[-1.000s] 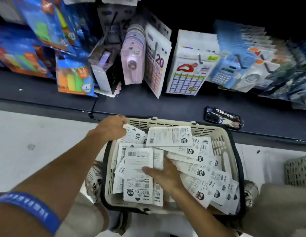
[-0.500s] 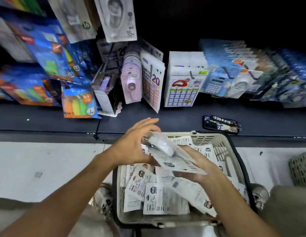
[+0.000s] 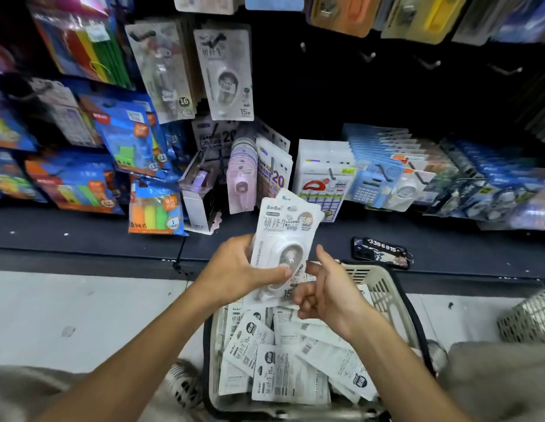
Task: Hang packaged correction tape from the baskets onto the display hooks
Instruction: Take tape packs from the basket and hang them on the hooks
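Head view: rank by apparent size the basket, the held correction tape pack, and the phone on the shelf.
1. basket
2. correction tape pack in the left hand, though it sits nearer the camera
3. phone

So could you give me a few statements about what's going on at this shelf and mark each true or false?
1. The left hand holds a pack face up. True.
2. The basket is empty. False: many packs still lie in it.
3. The right hand has a full grip round the pack. False: its fingers are loosely curled beside the pack's lower edge.
4. A phone lies on the dark shelf behind the basket. True.
5. Bare hooks show on the dark panel, upper right. True.
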